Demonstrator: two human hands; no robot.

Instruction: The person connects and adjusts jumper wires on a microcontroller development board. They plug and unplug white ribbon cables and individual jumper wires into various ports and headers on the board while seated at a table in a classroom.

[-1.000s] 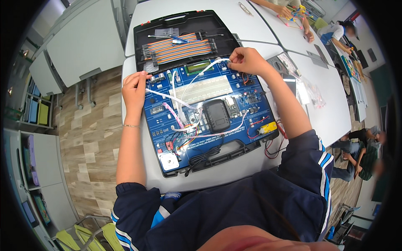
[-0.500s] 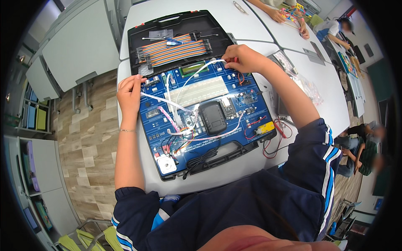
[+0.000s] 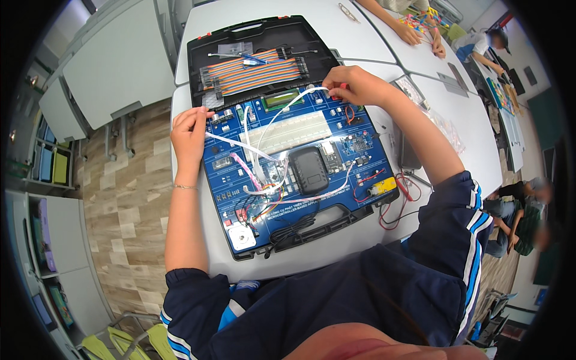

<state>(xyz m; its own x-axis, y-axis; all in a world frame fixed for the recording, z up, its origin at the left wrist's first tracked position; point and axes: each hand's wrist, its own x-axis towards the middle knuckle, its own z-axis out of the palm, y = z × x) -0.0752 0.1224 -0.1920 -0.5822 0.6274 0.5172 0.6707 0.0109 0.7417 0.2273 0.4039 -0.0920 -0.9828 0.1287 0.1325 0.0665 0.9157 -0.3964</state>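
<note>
An open black case point(image 3: 193, 60) holds a blue electronics development board point(image 3: 282, 219) with a white breadboard point(image 3: 294, 130), a small display point(image 3: 282, 100) and a black box-shaped module point(image 3: 311, 170). My left hand point(image 3: 189, 135) is closed at the board's far left corner, fingertips beside the ultrasonic sensor point(image 3: 221, 117). A white cable point(image 3: 231, 142) runs to that hand; what its fingers hold is hidden. At the far right corner, my right hand point(image 3: 357, 87) pinches the end of another white cable point(image 3: 282, 111), which arches over the breadboard.
Rainbow jumper wires point(image 3: 255, 75) lie in the case lid. Right of the case are red and black leads point(image 3: 401, 195) and a clear plastic bag point(image 3: 447, 132). Another person's hands point(image 3: 411, 35) work at the far right table. Green chairs point(image 3: 123, 342) stand at the lower left.
The whole view has shifted slightly, moving the case a little to the right in it. Both hands keep about the same places at the board's far corners.
</note>
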